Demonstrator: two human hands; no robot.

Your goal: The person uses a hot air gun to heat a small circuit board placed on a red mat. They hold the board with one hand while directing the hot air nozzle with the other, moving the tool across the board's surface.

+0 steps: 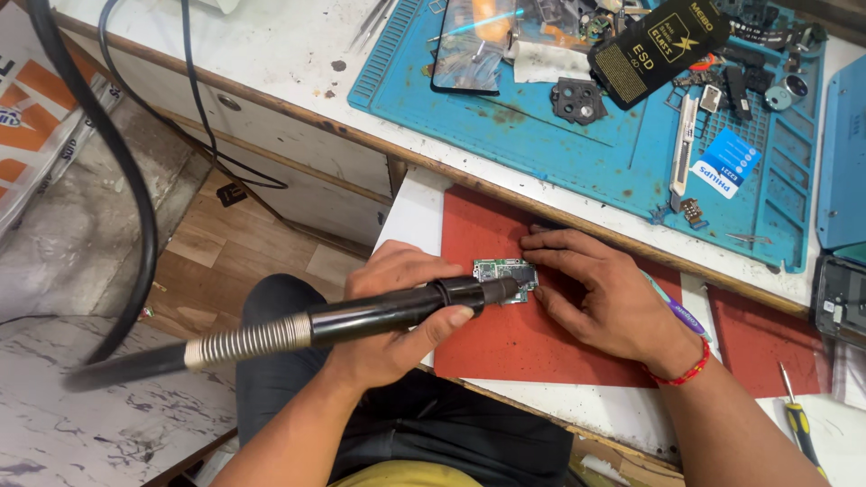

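Note:
My left hand (397, 311) is wrapped around a black hot-air wand (361, 317) with a coiled metal spring collar; its nozzle tip rests over a small green circuit board (499, 270). The board lies on a red mat (505, 343) on a pull-out white shelf. My right hand (604, 298), with a red thread band at the wrist, lies flat on the mat, and its fingertips press the board's right edge. A purple pen (683, 317) lies under that hand.
Behind the red mat is a blue work mat (577, 144) with a phone (469, 45), a black pouch (654, 45), a utility knife (683, 149) and several small parts. A yellow-handled screwdriver (798, 424) lies at the right. A thick black hose (135, 180) hangs on the left.

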